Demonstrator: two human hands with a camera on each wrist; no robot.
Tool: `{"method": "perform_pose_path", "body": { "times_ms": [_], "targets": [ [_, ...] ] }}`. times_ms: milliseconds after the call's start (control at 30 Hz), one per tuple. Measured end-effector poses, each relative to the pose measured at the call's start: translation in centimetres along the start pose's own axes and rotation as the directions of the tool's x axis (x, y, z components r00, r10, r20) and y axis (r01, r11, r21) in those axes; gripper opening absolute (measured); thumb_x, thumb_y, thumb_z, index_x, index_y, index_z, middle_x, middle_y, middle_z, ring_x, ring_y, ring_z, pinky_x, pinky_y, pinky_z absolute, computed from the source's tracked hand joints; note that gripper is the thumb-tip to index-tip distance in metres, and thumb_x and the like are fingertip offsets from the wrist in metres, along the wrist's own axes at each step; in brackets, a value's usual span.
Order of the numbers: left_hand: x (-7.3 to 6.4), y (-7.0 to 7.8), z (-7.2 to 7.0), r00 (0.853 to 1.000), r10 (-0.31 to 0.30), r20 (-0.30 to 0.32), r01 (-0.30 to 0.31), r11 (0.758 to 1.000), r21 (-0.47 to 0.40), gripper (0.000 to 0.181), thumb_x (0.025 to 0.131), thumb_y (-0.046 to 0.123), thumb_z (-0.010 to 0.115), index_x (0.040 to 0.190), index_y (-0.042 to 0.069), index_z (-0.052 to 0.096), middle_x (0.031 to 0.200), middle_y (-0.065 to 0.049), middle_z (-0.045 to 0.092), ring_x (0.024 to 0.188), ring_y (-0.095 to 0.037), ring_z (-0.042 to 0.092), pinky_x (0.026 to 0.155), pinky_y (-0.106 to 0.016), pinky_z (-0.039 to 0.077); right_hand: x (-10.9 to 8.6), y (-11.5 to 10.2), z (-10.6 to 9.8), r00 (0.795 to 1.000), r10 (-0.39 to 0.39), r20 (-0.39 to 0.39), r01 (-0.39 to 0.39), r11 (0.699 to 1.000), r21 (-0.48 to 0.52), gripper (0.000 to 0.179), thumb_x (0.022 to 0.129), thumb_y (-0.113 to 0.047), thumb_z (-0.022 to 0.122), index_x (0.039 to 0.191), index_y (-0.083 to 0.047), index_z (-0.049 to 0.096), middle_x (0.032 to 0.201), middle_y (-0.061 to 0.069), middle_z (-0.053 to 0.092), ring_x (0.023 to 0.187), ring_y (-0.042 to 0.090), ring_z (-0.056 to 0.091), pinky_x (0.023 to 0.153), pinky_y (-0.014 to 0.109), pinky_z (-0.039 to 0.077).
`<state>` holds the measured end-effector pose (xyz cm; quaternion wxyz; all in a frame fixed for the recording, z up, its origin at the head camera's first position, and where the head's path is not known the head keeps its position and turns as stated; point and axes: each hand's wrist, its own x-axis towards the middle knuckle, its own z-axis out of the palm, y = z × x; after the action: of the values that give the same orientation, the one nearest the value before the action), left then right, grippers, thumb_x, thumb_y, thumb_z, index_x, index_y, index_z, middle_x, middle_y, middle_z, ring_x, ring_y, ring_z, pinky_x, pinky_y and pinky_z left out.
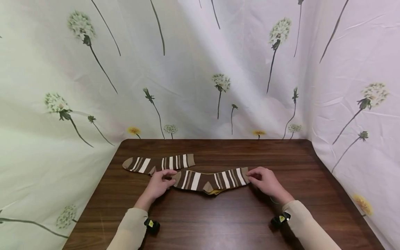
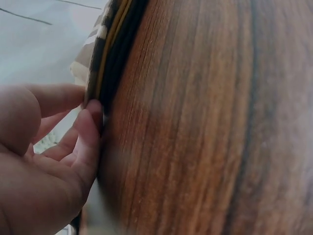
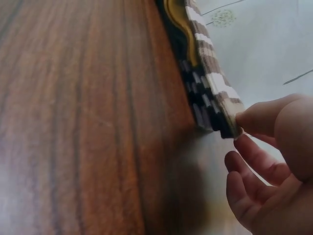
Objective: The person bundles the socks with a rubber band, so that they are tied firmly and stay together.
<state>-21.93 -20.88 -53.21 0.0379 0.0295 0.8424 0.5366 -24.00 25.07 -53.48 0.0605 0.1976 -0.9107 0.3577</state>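
Note:
A brown sock with white and tan stripes [image 1: 196, 181] lies flat on top of a stack of socks. Beneath it a yellow edge [image 1: 215, 191] peeks out, and darker layers show in both wrist views. My left hand [image 1: 157, 184] pinches the tan toe end at the left. At the opposite end, the thumb and fingertips of my right hand [image 1: 267, 182] pinch the tan cuff [image 3: 232, 110]. A matching striped sock [image 1: 143, 165] lies behind the stack to the left, its heel close to my left hand.
The dark wooden table [image 1: 212, 222] carries the socks. Printed fabric [image 1: 193, 69] with dandelions hangs behind the table and along both sides. A small black device is strapped on each wrist.

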Motion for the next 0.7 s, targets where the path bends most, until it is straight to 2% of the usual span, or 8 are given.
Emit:
{"method": "perform_pose_path", "body": {
  "times_ms": [233,433,533,700],
  "targets": [
    [-0.3,-0.1,-0.1,0.999,-0.049,-0.013,0.048,0.996,-0.069,0.027,0.098,-0.001,0.069,0.124,-0.008,0.069,0.11,-0.021,0.07,0.087,-0.02,0.068,0.069,-0.03,0.057,0.6,-0.7,-0.2,0.998,-0.022,-0.064,0.022,1.0,-0.01,0.01,0.094,-0.009,0.078,0.103,-0.014,0.081,0.101,-0.002,0.072,0.088,0.012,0.065,0.076,0.031,0.054],
    [-0.3,-0.3,-0.3,0.998,-0.057,-0.029,0.055,0.996,-0.067,0.027,0.1,-0.002,0.067,0.125,-0.013,0.066,0.106,-0.024,0.07,0.089,-0.029,0.07,0.07,-0.038,0.06,1.3,-1.9,-0.4,0.993,-0.04,-0.115,0.043,0.999,0.025,0.011,0.095,-0.008,0.077,0.105,-0.013,0.079,0.102,-0.001,0.072,0.085,0.013,0.064,0.074,0.031,0.055],
    [-0.3,-0.5,-0.5,0.998,-0.055,-0.03,0.053,0.997,-0.059,0.026,0.1,-0.002,0.066,0.124,-0.013,0.066,0.106,-0.025,0.07,0.087,-0.03,0.069,0.069,-0.037,0.06,1.7,-2.6,-0.4,0.992,-0.051,-0.119,0.058,0.997,0.054,0.011,0.096,-0.008,0.076,0.107,-0.009,0.079,0.102,0.0,0.072,0.086,0.014,0.066,0.075,0.031,0.057],
    [-0.5,-0.7,-1.4,0.998,-0.051,-0.042,0.049,0.997,-0.059,0.025,0.101,0.001,0.067,0.124,-0.007,0.069,0.106,-0.022,0.072,0.084,-0.022,0.069,0.066,-0.031,0.058,2.6,-3.8,-0.1,0.994,-0.05,-0.094,0.058,0.995,0.085,0.011,0.098,-0.008,0.075,0.108,-0.009,0.078,0.104,0.0,0.072,0.089,0.014,0.068,0.077,0.031,0.058]
  ]
}}
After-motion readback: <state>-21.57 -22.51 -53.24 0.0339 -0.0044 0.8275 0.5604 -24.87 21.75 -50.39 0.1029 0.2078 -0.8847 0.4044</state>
